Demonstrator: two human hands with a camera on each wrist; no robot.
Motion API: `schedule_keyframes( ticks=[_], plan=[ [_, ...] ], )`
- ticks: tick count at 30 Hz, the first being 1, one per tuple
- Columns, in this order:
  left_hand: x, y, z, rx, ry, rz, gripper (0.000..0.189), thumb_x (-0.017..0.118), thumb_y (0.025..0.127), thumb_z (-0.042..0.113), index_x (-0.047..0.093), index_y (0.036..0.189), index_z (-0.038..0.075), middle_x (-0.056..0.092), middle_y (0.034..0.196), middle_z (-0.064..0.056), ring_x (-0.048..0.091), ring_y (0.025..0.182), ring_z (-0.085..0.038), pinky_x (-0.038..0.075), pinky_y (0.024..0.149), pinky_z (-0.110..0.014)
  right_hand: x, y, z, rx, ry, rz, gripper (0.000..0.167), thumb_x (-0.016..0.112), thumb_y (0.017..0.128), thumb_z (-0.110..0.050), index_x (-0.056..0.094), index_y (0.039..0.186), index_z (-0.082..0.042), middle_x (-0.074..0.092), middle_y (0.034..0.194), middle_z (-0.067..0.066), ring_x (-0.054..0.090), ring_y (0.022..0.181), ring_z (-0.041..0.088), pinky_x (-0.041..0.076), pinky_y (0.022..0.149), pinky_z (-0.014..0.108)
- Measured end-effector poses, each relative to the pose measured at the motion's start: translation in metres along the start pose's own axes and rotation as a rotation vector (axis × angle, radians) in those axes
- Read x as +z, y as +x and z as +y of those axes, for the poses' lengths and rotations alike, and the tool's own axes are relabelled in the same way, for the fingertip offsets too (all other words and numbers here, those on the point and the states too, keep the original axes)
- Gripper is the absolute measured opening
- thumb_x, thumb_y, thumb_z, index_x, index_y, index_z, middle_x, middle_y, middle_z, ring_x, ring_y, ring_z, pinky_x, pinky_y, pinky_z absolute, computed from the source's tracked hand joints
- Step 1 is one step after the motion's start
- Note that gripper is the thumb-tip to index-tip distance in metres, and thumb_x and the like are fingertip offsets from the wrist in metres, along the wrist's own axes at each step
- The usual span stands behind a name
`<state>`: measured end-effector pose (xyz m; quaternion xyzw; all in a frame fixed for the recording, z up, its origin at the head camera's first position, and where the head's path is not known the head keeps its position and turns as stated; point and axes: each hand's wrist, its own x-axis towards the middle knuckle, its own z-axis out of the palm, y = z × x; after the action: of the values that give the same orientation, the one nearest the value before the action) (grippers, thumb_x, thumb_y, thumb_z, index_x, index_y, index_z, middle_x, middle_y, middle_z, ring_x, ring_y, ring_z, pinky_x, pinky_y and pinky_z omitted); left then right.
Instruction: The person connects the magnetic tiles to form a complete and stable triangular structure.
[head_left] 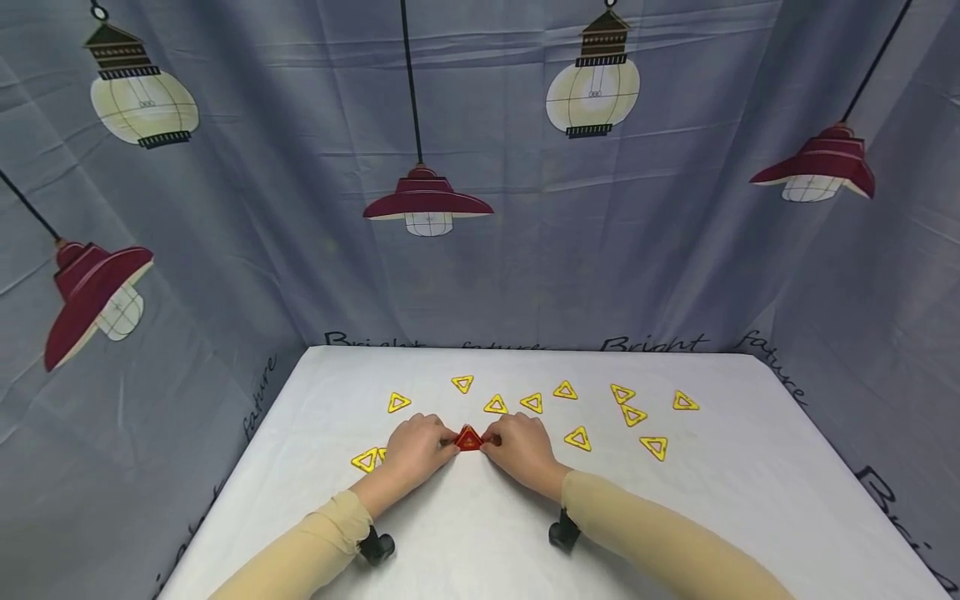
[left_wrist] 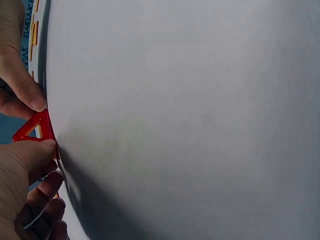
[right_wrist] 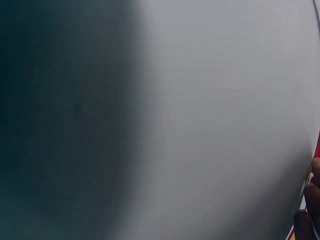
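A small red triangular frame piece (head_left: 469, 439), perhaps more than one joined in a raised shape, stands on the white table between both hands. My left hand (head_left: 416, 447) pinches its left corner between thumb and fingers. The opposite corner is gripped by the thumb and fingers of my right hand (head_left: 522, 450). Seen in the left wrist view, the red triangle (left_wrist: 46, 125) has an open middle, with the left hand (left_wrist: 22, 175) below and the right hand (left_wrist: 17, 75) above. Only a sliver of red and some dark fingers (right_wrist: 312, 197) show in the right wrist view.
Several yellow triangular frames lie scattered on the white table (head_left: 480, 533), among them one (head_left: 496, 404) behind the hands, one (head_left: 654, 447) at right and one (head_left: 366, 460) beside the left hand. Part of another is hidden by that hand. A grey printed curtain (head_left: 525, 275) surrounds the table.
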<state>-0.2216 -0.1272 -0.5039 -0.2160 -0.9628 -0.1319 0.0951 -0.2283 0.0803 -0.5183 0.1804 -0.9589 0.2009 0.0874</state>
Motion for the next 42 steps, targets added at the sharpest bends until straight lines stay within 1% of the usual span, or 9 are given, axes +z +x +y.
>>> schedule_keyframes(
  ticks=[6, 12, 15, 19, 22, 26, 34, 37, 42],
  plan=[
    [-0.002, 0.004, -0.011, -0.042, 0.046, -0.013, 0.022, 0.082, 0.087, 0.029, 0.083, 0.105, 0.016, 0.069, 0.088, 0.004, 0.059, 0.08, -0.017, 0.048, 0.068, -0.033, 0.009, 0.015, -0.009, -0.001, -0.007, 0.015, 0.01, 0.084, 0.085, -0.028, 0.081, 0.089, -0.019, 0.066, 0.077, -0.012, 0.053, 0.074, 0.01, 0.04, 0.073, 0.036],
    [-0.005, 0.008, -0.022, -0.093, 0.043, -0.023, 0.022, 0.081, 0.088, 0.027, 0.082, 0.107, 0.016, 0.068, 0.088, 0.003, 0.061, 0.082, -0.018, 0.049, 0.068, -0.034, 0.014, 0.028, -0.02, 0.02, -0.027, 0.004, 0.01, 0.083, 0.086, -0.027, 0.081, 0.09, -0.018, 0.068, 0.079, -0.009, 0.059, 0.078, 0.013, 0.042, 0.072, 0.036],
    [-0.007, 0.011, -0.027, -0.11, 0.036, -0.028, 0.021, 0.081, 0.088, 0.025, 0.082, 0.107, 0.016, 0.067, 0.086, 0.003, 0.06, 0.079, -0.019, 0.048, 0.066, -0.035, 0.016, 0.034, -0.025, 0.025, -0.043, 0.004, 0.009, 0.082, 0.087, -0.026, 0.081, 0.091, -0.018, 0.07, 0.081, -0.008, 0.062, 0.079, 0.014, 0.044, 0.073, 0.036],
    [-0.007, 0.013, -0.033, -0.127, 0.042, -0.023, 0.02, 0.081, 0.088, 0.025, 0.082, 0.106, 0.016, 0.068, 0.086, 0.001, 0.061, 0.08, -0.021, 0.049, 0.066, -0.037, 0.019, 0.041, -0.031, 0.032, -0.052, 0.008, 0.008, 0.08, 0.088, -0.025, 0.081, 0.091, -0.018, 0.071, 0.081, -0.007, 0.065, 0.077, 0.014, 0.046, 0.076, 0.039],
    [-0.007, 0.015, -0.037, -0.145, 0.044, -0.024, 0.02, 0.08, 0.089, 0.024, 0.082, 0.107, 0.016, 0.069, 0.088, 0.0, 0.063, 0.084, -0.023, 0.051, 0.07, -0.039, 0.021, 0.045, -0.035, 0.037, -0.064, 0.011, 0.008, 0.08, 0.088, -0.026, 0.081, 0.09, -0.018, 0.071, 0.081, -0.006, 0.065, 0.076, 0.015, 0.049, 0.082, 0.044],
    [-0.007, 0.016, -0.04, -0.169, 0.036, -0.027, 0.019, 0.079, 0.09, 0.024, 0.082, 0.107, 0.015, 0.07, 0.089, -0.001, 0.065, 0.085, -0.023, 0.052, 0.071, -0.04, 0.023, 0.049, -0.039, 0.056, -0.08, 0.007, 0.008, 0.08, 0.089, -0.026, 0.081, 0.09, -0.018, 0.07, 0.081, -0.006, 0.066, 0.078, 0.017, 0.049, 0.089, 0.048],
    [-0.006, 0.018, -0.042, -0.198, 0.031, -0.023, 0.02, 0.078, 0.091, 0.023, 0.081, 0.109, 0.015, 0.069, 0.09, -0.001, 0.064, 0.085, -0.023, 0.052, 0.071, -0.039, 0.023, 0.051, -0.043, 0.071, -0.083, 0.007, 0.008, 0.08, 0.089, -0.025, 0.081, 0.092, -0.017, 0.07, 0.081, -0.005, 0.065, 0.078, 0.018, 0.05, 0.092, 0.05],
    [-0.005, 0.017, -0.043, -0.21, 0.026, -0.017, 0.021, 0.079, 0.091, 0.023, 0.081, 0.11, 0.015, 0.07, 0.091, -0.001, 0.064, 0.086, -0.023, 0.052, 0.073, -0.04, 0.022, 0.051, -0.043, 0.07, -0.082, 0.0, 0.01, 0.08, 0.089, -0.025, 0.081, 0.093, -0.016, 0.07, 0.082, -0.005, 0.065, 0.078, 0.017, 0.05, 0.09, 0.048],
    [-0.004, 0.018, -0.042, -0.218, 0.02, -0.022, 0.024, 0.08, 0.089, 0.024, 0.08, 0.11, 0.013, 0.069, 0.091, -0.001, 0.064, 0.086, -0.023, 0.051, 0.072, -0.04, 0.02, 0.05, -0.043, 0.074, -0.069, -0.033, 0.013, 0.081, 0.089, -0.027, 0.081, 0.095, -0.016, 0.069, 0.083, -0.004, 0.064, 0.077, 0.017, 0.051, 0.082, 0.042]
  ],
)
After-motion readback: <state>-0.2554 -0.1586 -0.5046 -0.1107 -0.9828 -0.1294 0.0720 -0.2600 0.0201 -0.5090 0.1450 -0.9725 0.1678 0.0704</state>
